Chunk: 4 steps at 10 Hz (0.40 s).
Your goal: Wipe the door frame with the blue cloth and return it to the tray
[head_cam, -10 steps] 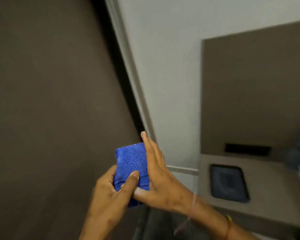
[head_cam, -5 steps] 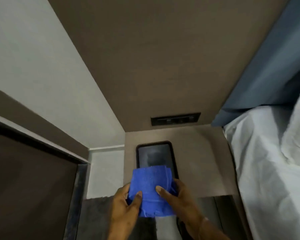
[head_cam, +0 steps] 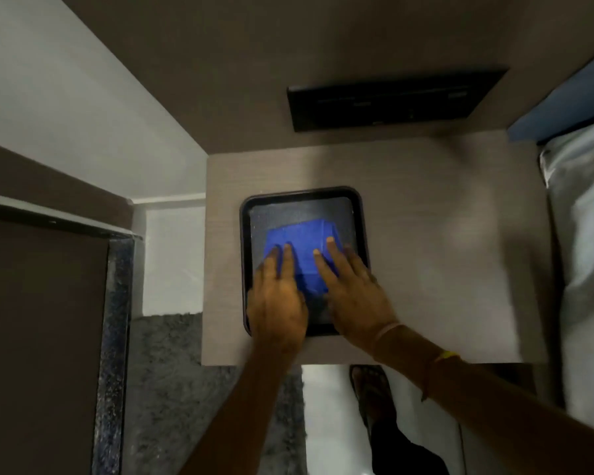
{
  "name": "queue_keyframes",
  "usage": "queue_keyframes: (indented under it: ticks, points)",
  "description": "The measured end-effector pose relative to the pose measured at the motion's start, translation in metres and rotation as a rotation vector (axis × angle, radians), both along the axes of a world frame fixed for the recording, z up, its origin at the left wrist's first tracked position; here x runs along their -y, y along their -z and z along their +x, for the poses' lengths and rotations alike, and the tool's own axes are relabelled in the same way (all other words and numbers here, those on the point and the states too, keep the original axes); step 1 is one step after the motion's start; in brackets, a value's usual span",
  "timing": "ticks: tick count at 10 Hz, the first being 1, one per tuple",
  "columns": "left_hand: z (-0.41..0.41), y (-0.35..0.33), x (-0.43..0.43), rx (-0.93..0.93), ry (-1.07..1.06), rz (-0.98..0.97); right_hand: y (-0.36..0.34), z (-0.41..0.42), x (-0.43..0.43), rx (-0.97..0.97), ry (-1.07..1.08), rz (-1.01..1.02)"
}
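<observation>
The folded blue cloth (head_cam: 309, 241) lies inside the black tray (head_cam: 302, 193) on a grey-brown bedside table (head_cam: 443, 269). My left hand (head_cam: 276, 303) covers the cloth's left part, fingers stretched flat over it. My right hand (head_cam: 354, 293) rests on its right part in the same way. Both thumbs are hidden, and both hands touch the cloth. The door frame (head_cam: 52, 224) runs along the left side, dark with a speckled stone strip below it.
A brown door (head_cam: 38, 337) fills the lower left. A black switch panel (head_cam: 391, 97) sits on the wall behind the table. A white-sheeted bed (head_cam: 583, 269) borders the table's right. A grey rug (head_cam: 165, 371) and my sandalled foot (head_cam: 371, 389) are on the floor.
I have turned from the door frame to the table. Both hands brought the blue cloth down from mid-air into the tray.
</observation>
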<state>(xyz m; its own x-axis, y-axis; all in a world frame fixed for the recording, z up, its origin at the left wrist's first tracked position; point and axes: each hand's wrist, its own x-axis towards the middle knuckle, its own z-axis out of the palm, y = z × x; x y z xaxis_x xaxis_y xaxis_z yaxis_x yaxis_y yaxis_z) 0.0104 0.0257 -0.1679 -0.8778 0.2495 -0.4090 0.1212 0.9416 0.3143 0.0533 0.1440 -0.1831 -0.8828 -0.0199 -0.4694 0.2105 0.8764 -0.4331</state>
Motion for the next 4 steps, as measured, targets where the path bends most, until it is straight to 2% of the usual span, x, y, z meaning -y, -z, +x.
queue_keyframes:
  ticks: [1, 2, 3, 4]
  points:
    - [0.006, 0.019, 0.004, 0.107, 0.211, -0.155, 0.014, 0.007, 0.002, 0.083, -0.162, 0.086]
    - [0.004, 0.014, 0.010, 0.152, 0.283, -0.225, 0.009, 0.005, 0.005, 0.144, -0.202, 0.177]
    - [-0.007, -0.016, 0.013, 0.162, 0.271, -0.185, -0.020, -0.008, 0.005, 0.211, -0.224, 0.245]
    - [-0.004, -0.068, 0.035, -0.004, 0.181, -0.040, -0.070, -0.014, 0.015, 0.119, -0.275, 0.216]
